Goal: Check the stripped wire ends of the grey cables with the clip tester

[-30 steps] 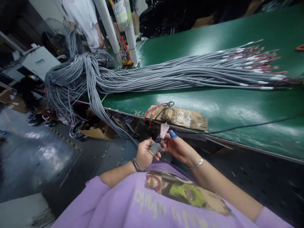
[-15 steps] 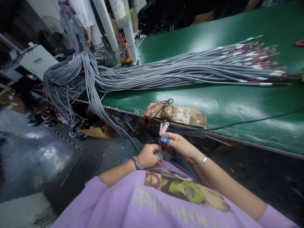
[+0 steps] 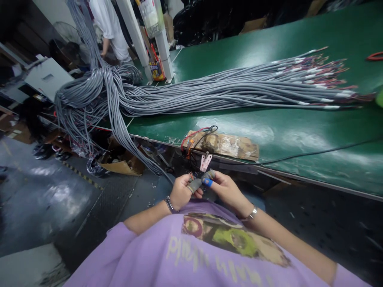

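My left hand (image 3: 181, 193) is closed around the end of a grey cable (image 3: 167, 177), with thin coloured wire ends (image 3: 192, 175) sticking up by its fingertips. Grey covers sit on some fingers of both hands. Pressed close against the left fingertips, my right hand (image 3: 227, 188) makes a pinch; its thumb wears a blue wrap (image 3: 207, 182). What lies inside that pinch is hidden. Just above the fingers, a pink clip (image 3: 206, 162) stands at the bench edge. Behind it lies a worn wooden board (image 3: 236, 146) with red and black leads and an orange part.
A long bundle of grey cables (image 3: 191, 93) lies along the green bench (image 3: 293, 131), stripped ends to the right. More cables (image 3: 74, 95) hang over the left edge. A black cord (image 3: 314, 152) crosses the bench front. Beyond the post (image 3: 163, 52), a person in white (image 3: 112, 32) stands.
Both hands have shifted slightly, and the wire ends now show above my left fingers. My right hand has moved lower, away from the pink clip. The far person's arm and the raised cables have moved.
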A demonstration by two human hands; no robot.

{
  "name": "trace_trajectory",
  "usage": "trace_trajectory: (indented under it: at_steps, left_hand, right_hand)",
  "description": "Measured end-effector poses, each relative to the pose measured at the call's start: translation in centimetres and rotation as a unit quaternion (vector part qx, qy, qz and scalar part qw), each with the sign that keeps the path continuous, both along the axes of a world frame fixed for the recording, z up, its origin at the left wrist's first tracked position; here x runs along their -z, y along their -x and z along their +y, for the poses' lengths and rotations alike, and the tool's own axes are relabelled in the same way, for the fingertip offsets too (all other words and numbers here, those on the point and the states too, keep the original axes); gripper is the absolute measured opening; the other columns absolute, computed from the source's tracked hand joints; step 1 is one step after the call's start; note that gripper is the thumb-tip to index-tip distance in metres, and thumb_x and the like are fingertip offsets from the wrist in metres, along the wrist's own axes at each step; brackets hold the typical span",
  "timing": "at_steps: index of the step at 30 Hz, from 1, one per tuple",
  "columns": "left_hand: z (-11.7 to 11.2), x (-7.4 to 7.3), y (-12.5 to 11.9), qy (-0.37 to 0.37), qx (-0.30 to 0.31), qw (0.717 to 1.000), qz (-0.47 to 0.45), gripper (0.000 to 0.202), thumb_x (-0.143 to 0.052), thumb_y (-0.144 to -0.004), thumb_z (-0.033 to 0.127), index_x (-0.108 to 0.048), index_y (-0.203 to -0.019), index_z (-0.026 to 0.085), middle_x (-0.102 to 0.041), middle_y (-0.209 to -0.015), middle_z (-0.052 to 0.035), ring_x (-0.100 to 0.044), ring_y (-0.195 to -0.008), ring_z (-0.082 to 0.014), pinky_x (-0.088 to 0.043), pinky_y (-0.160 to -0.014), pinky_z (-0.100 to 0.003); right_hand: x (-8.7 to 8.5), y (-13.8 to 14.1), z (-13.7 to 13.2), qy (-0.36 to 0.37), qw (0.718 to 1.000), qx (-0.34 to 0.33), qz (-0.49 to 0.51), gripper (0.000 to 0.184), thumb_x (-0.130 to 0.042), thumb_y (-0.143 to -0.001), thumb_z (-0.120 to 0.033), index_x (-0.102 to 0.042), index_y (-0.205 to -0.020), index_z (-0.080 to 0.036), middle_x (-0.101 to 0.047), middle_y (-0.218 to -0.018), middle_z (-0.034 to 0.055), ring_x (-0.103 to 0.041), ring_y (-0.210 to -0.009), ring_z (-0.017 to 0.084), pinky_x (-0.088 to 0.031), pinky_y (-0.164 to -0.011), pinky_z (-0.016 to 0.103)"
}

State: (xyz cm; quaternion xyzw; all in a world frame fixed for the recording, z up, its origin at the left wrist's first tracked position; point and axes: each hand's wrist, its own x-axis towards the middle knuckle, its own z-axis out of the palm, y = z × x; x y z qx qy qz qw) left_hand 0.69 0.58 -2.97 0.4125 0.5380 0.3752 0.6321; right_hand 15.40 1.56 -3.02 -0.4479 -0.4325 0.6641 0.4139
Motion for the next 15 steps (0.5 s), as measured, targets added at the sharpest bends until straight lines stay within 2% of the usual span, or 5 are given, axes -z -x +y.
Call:
trace_trajectory:
  at_steps: [3, 6, 11, 15]
  left_hand:
    - [-0.07, -0.44, 0.23, -0.032, 0.025, 0.999, 0.014, 0.053, -0.078, -0.05, 0.063, -0.058, -0.064, 0.016, -0.061, -0.05, -0.0001, -0.058, -0.043, -0.0116, -0.05, -0.045, -0.024]
    - [-0.14, -0.47, 0.45, -0.067, 0.033, 0.997, 0.035, 0.048, -0.082, -0.049, 0.056, -0.06, -0.064, 0.016, -0.061, -0.051, 0.0013, -0.057, -0.044, -0.0103, -0.05, -0.047, -0.023]
    - [-0.08, -0.07, 0.36, -0.033, -0.036, 0.999, -0.002, 0.055, -0.073, -0.054, 0.068, -0.054, -0.062, 0.017, -0.06, -0.046, 0.001, -0.053, -0.037, -0.0101, -0.046, -0.04, -0.022]
    - [0.21, -0.52, 0.16, -0.015, -0.079, 0.996, -0.041, 0.056, -0.074, -0.051, 0.068, -0.054, -0.061, 0.017, -0.059, -0.043, 0.001, -0.049, -0.032, -0.0092, -0.041, -0.034, -0.021]
  right_hand:
    - [0.0, 0.48, 0.43, 0.048, 0.999, 0.0, 0.01, 0.047, -0.078, -0.054, -0.059, -0.055, -0.064, -0.019, -0.051, -0.056, -0.0043, -0.04, -0.052, 0.009, -0.033, -0.052, 0.025]
    - [0.29, 0.9, 0.69, 0.061, 0.998, -0.004, 0.004, 0.05, -0.078, -0.051, -0.061, -0.057, -0.067, -0.018, -0.05, -0.055, -0.0047, -0.038, -0.051, 0.009, -0.03, -0.051, 0.025]
    - [0.54, 0.92, 0.6, 0.021, 1.0, -0.002, 0.007, 0.05, -0.075, -0.056, -0.064, -0.056, -0.064, -0.018, -0.046, -0.052, -0.0054, -0.035, -0.051, 0.009, -0.028, -0.052, 0.026]
    - [0.69, 0.57, 0.64, 0.042, 0.997, 0.02, 0.055, 0.043, -0.079, -0.058, -0.055, -0.056, -0.064, -0.019, -0.049, -0.054, -0.0044, -0.037, -0.052, 0.01, -0.031, -0.052, 0.026]
